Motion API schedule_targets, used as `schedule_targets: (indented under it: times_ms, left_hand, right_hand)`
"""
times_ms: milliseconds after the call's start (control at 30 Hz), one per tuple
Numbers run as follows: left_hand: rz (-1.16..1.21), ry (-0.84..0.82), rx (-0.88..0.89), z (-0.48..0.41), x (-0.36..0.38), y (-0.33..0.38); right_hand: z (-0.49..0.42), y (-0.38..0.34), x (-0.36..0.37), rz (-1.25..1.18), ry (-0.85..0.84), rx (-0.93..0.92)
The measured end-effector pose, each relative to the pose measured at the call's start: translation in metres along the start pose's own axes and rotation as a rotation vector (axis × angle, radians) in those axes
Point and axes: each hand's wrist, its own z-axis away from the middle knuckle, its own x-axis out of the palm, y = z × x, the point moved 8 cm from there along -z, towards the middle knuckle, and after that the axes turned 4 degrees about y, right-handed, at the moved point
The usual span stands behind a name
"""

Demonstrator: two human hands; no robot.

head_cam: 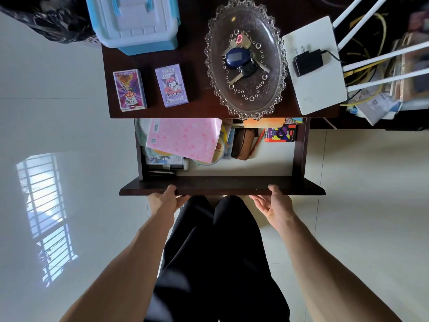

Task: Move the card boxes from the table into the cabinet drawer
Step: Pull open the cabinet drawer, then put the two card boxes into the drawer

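Two card boxes lie side by side on the dark table (197,105): a purple and orange card box (129,90) at the left and a lilac "POKER" card box (171,85) to its right. Below the table's front edge the cabinet drawer (221,185) is pulled out. It holds a third, colourful card box (281,134) at its back right. My left hand (165,199) grips the drawer front from below, thumb on top. My right hand (275,204) is at the drawer front too, thumb on its top edge, fingers spread underneath.
In the drawer lie a pink notebook (185,139), discs and a brown case (243,144), with bare white bottom at the front right. On the table stand a blue storage box (137,22), a glass dish with keys (245,59) and a white router with a charger (313,66).
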Motion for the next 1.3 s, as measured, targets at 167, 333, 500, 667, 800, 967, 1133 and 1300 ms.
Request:
schedule_targets:
  times_ms: [167,333,500,667,800,967,1133,1300]
  left_hand:
    - [0.012,0.002,-0.02,0.002,-0.005,-0.013]
    - [0.025,-0.059,-0.107,0.012,-0.004,-0.01]
    - [-0.509,-0.214,-0.138,0.031,-0.024,0.029]
    - [-0.908,0.054,0.618,0.045,-0.02,0.169]
    - [-1.109,0.164,1.042,0.057,0.005,0.256]
    - [-1.375,0.1,1.121,0.04,0.03,0.293]
    - [-1.363,0.037,1.177,0.025,0.039,0.298]
    - [-1.251,0.052,1.273,0.027,0.035,0.302]
  right_hand:
    - [-0.002,0.01,-0.01,-0.025,0.014,0.032]
    - [0.004,0.009,-0.015,0.295,0.101,0.018]
    - [0.048,-0.019,0.026,1.42,0.094,-0.346]
    - [0.144,-0.065,0.167,1.576,-0.141,-1.118]
    - [0.21,-0.099,0.266,1.517,-0.168,-1.676]
    - [0.216,-0.11,0.344,1.832,-0.134,-1.738]
    - [0.204,-0.103,0.365,1.939,-0.134,-1.693]
    - [0.203,-0.104,0.367,1.893,-0.108,-1.744]
